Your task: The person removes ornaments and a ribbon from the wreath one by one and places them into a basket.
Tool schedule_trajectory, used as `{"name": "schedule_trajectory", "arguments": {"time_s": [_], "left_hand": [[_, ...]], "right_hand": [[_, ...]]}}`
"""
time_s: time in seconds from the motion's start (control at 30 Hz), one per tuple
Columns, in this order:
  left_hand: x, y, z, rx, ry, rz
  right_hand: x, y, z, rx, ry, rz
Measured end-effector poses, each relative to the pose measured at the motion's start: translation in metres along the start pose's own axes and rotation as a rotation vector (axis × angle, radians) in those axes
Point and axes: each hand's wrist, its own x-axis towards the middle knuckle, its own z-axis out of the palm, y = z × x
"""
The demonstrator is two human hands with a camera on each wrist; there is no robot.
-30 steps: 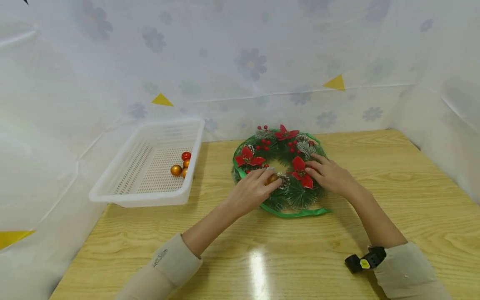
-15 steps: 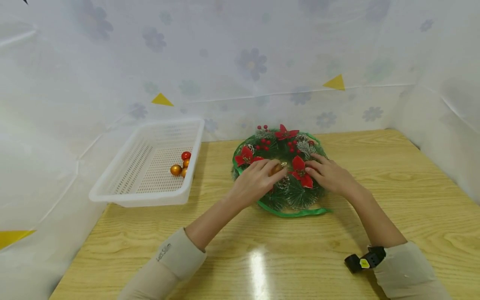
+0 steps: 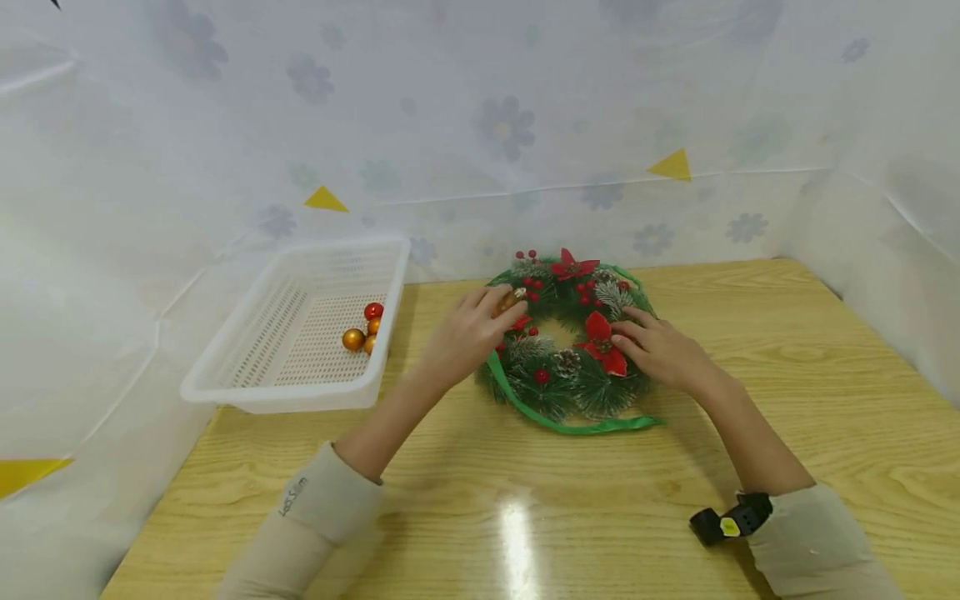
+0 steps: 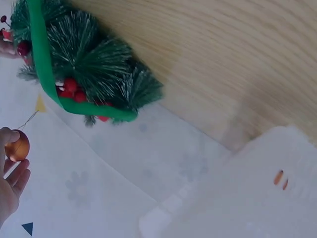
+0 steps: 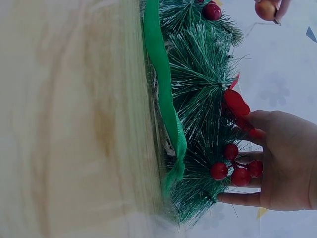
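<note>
A green Christmas wreath lies on the table, dressed with red poinsettias, berries, pine cones and a green ribbon. Above its left side my left hand pinches a gold bauble by thumb and fingers, its loop sticking out. The left wrist view has the bauble apart from the wreath. On the wreath's right side rests my right hand, fingers nearly straight, touching the greenery beside a red poinsettia. In the right wrist view its fingers reach behind a cluster of red berries.
At the left stands a white perforated basket, with several gold baubles and a red bauble inside. The wooden table ends at a white flower-patterned sheet behind and at both sides.
My left hand has carried the gold bauble from the wreath's middle up and to the left, uncovering the pine cone and berry at its front. The right hand has stayed put.
</note>
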Motion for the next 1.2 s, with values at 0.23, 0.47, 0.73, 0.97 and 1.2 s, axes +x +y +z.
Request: {"name": "schedule_trajectory", "arguments": {"time_s": [0.23,0.47,0.73,0.97,1.2], "left_hand": [[-0.022,-0.036,-0.011,0.059,-0.048,-0.05],[-0.052,-0.072,-0.015,0.145,-0.096,-0.095],[-0.084,-0.108,-0.021,0.161,-0.144,-0.161],[-0.109,-0.126,-0.014,0.218,-0.203,-0.181],[-0.128,-0.132,-0.003,0.224,-0.435,-0.194]], "right_hand": [[0.001,0.002,0.002,-0.003,-0.001,-0.004],[0.0,0.001,0.001,-0.01,0.001,0.006],[0.0,0.0,0.0,-0.006,-0.005,0.0],[0.0,0.001,0.0,0.006,-0.003,-0.009],[0.001,0.001,0.0,0.0,-0.004,-0.005]]}}
